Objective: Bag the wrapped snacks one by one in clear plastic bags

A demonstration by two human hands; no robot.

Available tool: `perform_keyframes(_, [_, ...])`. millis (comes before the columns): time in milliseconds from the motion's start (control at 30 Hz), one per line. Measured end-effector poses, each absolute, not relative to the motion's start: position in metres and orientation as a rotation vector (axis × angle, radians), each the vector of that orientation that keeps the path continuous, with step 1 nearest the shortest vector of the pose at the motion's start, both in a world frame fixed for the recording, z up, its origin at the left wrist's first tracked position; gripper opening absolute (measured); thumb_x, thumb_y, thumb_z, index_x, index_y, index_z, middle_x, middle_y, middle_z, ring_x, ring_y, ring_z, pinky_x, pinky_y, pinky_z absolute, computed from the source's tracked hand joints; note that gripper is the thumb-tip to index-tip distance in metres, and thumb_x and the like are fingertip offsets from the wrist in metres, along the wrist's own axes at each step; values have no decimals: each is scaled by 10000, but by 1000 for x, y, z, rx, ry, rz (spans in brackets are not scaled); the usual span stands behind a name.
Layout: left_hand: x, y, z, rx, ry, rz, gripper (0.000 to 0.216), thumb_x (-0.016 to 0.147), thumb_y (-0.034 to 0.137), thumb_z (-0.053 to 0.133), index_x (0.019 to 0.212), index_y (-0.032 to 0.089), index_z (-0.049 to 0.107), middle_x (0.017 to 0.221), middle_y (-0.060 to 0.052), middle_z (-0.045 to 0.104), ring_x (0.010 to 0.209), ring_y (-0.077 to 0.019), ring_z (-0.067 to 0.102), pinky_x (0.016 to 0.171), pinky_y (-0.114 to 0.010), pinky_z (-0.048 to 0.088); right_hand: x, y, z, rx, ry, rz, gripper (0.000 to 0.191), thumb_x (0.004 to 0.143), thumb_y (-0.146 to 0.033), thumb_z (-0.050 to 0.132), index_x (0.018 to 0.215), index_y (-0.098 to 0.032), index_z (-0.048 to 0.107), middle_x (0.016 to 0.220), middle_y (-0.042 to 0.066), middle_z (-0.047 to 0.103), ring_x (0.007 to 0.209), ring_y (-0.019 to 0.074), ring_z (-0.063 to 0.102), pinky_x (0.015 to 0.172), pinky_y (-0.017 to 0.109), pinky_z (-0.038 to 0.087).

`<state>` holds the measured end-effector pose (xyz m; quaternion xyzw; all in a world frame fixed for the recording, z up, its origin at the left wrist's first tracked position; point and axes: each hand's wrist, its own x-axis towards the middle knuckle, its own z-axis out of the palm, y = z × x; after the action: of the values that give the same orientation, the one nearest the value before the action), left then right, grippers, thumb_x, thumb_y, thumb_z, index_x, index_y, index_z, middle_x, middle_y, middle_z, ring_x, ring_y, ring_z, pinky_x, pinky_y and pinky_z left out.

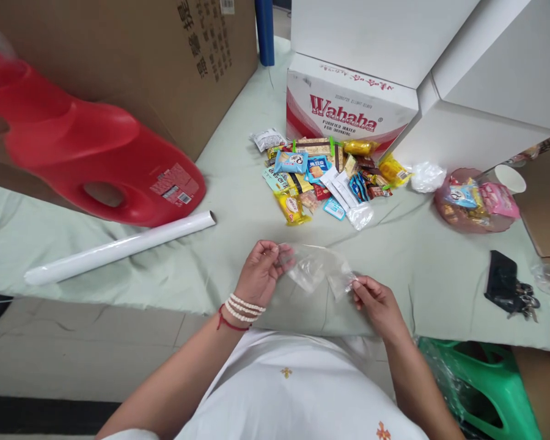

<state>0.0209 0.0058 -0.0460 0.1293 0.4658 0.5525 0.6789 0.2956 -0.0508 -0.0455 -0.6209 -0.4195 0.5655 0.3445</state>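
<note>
One plastic bag (310,269), transparent, thin; creased, shiny

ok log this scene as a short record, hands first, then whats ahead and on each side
left hand: pinches one end of a clear plastic bag
right hand: pinches the bag's other end
left wrist: pale bracelets, red cord
ahead: pile of wrapped snacks before a Wahaha carton
left side: red jug, white roll
right side: pink bowl holding packets; white cup; black case with keys
</note>
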Motion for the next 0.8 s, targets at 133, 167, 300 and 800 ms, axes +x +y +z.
perform_keyframes(133, [15,11,-42,352,1099,1228,436,698,389,869,859,216,502,761,43,647,654,-102,632,576,-204,516,313,-56,-31,-1605,-1238,1179,268,921,-470,692,921,-209,753,676,-10,568,604,126,519,585,259,432])
perform_keyframes(167, [16,11,-42,395,1123,1227,426,715,401,856,862,217,501,718,61,615,576,-76,576,516,-175,462,317,-54,-26,-1582,-1289,1091,229,930,-435,689,933,-218,759,698,-8,577,615,127,524,591,261,436])
perform_keyframes(300, [28,8,-45,564,1171,1245,428,771,498,802,870,225,487,657,92,531,462,-48,459,432,-163,363,327,-33,-9,-1544,-1460,687,155,936,-348,687,995,-231,769,893,27,658,689,140,579,636,280,472])
perform_keyframes(800, [36,-9,-44,976,1199,1302,334,904,524,683,914,211,566,769,11,641,664,-121,605,656,-251,499,215,-24,-18,-1396,-1759,1162,185,918,-368,687,1053,-251,736,882,33,690,613,143,529,616,288,444])
